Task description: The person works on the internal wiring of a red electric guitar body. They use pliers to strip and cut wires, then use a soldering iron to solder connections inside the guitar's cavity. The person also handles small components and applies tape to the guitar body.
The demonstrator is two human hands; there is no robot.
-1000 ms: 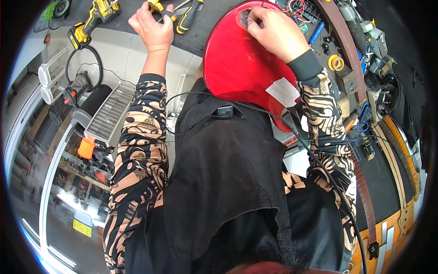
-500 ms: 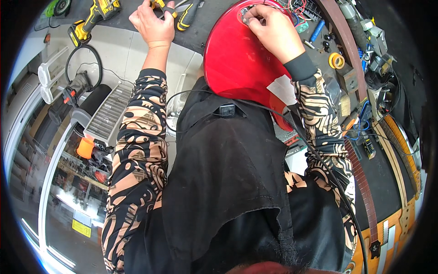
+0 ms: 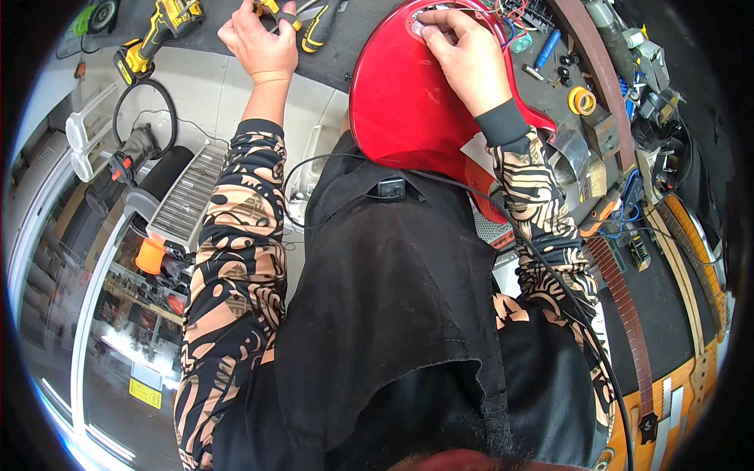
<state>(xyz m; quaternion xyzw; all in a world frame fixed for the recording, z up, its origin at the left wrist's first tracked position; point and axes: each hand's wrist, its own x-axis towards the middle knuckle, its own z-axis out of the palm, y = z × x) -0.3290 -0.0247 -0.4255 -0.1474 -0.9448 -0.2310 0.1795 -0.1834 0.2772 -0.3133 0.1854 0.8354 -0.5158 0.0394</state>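
Observation:
A glossy red electric guitar body (image 3: 416, 102) lies at the bench edge, close against my apron. My right hand (image 3: 473, 63) is over its upper part, with thumb and fingers closed together beside a small opening (image 3: 415, 28) in the red face. Whatever they pinch is too small to make out. Near the top edge, my left hand (image 3: 263, 49) is closed around a yellow-and-black hand tool (image 3: 271, 6), partly hidden by the fingers and cut off by the frame. Just right of that hand lies another black-and-yellow handled tool (image 3: 320, 30).
A cordless drill (image 3: 157, 35) lies at the upper left. Right of the guitar are loose wires (image 3: 514, 16), a blue-handled tool (image 3: 547, 49), small black knobs and yellow tape (image 3: 581, 101). A fretted neck (image 3: 626, 330) lies further right. A black cable (image 3: 542, 263) crosses my lap.
My right hand and forearm have shifted left, still at the opening, now covering more of the pale paper on the guitar. My left hand has moved slightly left with its tool.

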